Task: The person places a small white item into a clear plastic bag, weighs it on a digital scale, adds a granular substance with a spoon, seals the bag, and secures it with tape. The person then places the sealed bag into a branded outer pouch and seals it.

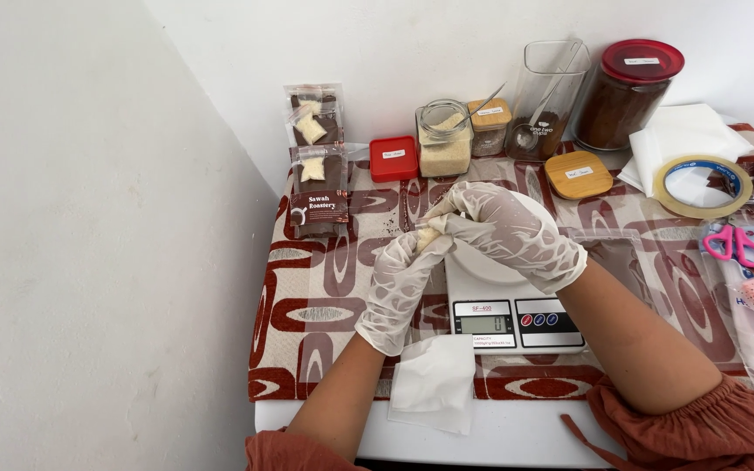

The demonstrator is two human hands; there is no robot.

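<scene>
Both my hands wear thin clear plastic gloves. My left hand (401,288) and my right hand (510,231) meet above the white kitchen scale (517,323), pinching a small clear sachet of pale granules (428,236) between their fingertips. The sachet hangs just left of the scale's round white platform (490,266). Behind my hands stands an open glass jar of pale granules (444,139) with a spoon in it.
Dark brown packets with small sachets taped on lie at back left (318,166). A red lid (394,159), small jars, a tall clear container (550,96), a red-lidded jar (630,92), a wooden lid (578,174), a tape roll (702,186), pink scissors (735,244) and white tissue (434,384) surround the scale.
</scene>
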